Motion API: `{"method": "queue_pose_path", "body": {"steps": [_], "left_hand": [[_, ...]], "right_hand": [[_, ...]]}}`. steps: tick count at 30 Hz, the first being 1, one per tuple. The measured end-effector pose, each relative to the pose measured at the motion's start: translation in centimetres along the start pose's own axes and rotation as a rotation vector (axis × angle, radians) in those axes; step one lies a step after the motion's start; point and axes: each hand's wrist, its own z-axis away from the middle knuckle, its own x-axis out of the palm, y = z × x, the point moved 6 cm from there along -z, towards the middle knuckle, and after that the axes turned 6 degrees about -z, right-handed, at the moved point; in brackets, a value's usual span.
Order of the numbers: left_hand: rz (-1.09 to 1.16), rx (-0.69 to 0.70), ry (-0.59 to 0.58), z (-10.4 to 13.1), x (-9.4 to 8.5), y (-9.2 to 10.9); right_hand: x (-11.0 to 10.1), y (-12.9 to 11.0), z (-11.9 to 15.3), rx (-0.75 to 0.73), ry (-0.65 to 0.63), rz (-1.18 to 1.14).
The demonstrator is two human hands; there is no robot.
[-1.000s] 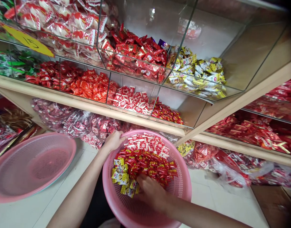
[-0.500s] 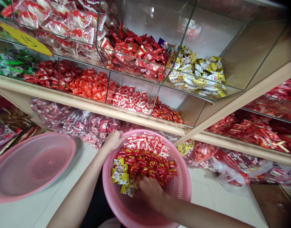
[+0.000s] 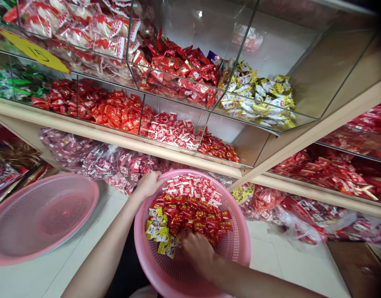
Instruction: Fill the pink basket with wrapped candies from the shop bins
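A round pink plastic basket with a perforated wall is tilted toward me. My left hand grips its rim at the upper left. Inside the basket lie red-and-white wrapped candies at the far side, dark red candies with yellow print in the middle, and yellow-and-white packets on the left. Down in the basket, my right hand has its curled fingers against the near edge of the dark red candies, beside the yellow packets. Its fingertips are hidden, so what they hold cannot be made out.
Clear shelf bins hold yellow-and-white packets, red candies and red-and-white candies. A second pink basket stands on the floor at left. Bagged candies lie under the shelf; a cardboard box is at lower right.
My right hand has shifted very slightly to the right among the candies. My left hand and the basket stay in place.
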Motion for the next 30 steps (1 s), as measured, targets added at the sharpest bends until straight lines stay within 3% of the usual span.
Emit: {"method": "queue_pose_path", "body": {"steps": [5,12,19,30], "left_hand": [[-0.01,0.009,0.002,0.0,0.1,0.0],[-0.014,0.008,-0.001,0.1,0.0,0.0],[-0.017,0.014,-0.012,0.1,-0.3,0.3],[-0.025,0.03,-0.004,-0.1,0.0,0.0]], "right_hand": [[-0.5,0.3,0.3,-0.01,0.01,-0.005],[-1.8,0.7,0.2,-0.027,0.118,-0.043],[-2.9,-0.9,0.5,-0.056,0.087,-0.119],[-2.5,-0.2,0.0,0.021,0.04,-0.15]]}}
